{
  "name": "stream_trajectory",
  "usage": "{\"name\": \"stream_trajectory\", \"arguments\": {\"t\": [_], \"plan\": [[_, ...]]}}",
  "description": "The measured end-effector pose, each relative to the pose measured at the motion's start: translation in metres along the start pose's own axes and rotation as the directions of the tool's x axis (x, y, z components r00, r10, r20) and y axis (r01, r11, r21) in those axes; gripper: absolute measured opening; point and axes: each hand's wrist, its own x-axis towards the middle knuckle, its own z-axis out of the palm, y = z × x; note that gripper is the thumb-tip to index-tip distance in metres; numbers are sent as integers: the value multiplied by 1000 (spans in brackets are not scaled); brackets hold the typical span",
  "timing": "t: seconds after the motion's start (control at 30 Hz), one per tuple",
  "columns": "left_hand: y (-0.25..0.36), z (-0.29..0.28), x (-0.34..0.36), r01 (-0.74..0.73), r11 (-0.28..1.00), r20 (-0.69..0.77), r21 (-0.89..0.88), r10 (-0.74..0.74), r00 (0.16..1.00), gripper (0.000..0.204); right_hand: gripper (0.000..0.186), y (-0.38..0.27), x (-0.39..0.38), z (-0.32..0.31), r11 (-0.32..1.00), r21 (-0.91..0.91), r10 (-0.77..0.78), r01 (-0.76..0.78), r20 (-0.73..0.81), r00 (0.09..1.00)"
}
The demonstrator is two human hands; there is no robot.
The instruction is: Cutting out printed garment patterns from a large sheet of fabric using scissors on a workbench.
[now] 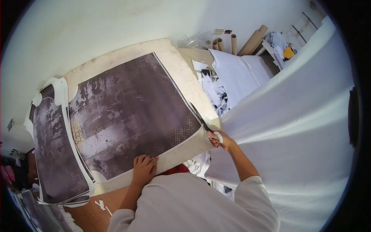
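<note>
A large dark printed sheet (154, 112), brownish-purple with pale blotches and dots, lies flat on the table. My left hand (145, 168) rests on its near edge, fingers stretched out flat. At the sheet's right corner, my right hand (218, 140) is closed round black scissors (200, 116), whose handle has white wrapping. The blades point away from me along the sheet's right edge, where a narrow white border shows. Left of this sheet lies a stack of similar dark printed panels (58, 150) with curved cut-outs and white borders.
The pale tabletop (185, 77) ends at my right. Beyond it are white and dark scraps (216, 91), white material (241, 69) and cardboard tubes (234, 44). A large white cloth (286, 127) hangs at the right. Small white offcuts (101, 205) lie on a brown surface near me.
</note>
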Motion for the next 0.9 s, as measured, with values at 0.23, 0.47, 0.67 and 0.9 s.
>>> {"name": "stream_trajectory", "arguments": {"t": [0.23,0.47,0.67,0.9], "plan": [[4,1,2,-8,1000,1,7,8,1000,31,44,3,0,2,1000,-23,-11,9,-77,997],[0,-4,-3,18,1000,-35,10,-17,999,27,43,2,12,10,996,-82,-47,40,-77,996],[1,-39,-7,116,992,-158,44,-108,982,27,41,17,-3,10,993,-23,-114,112,-87,990],[-64,-77,-43,625,683,-352,378,-518,780,50,39,82,-67,9,982,-70,-186,174,-243,952]]}}
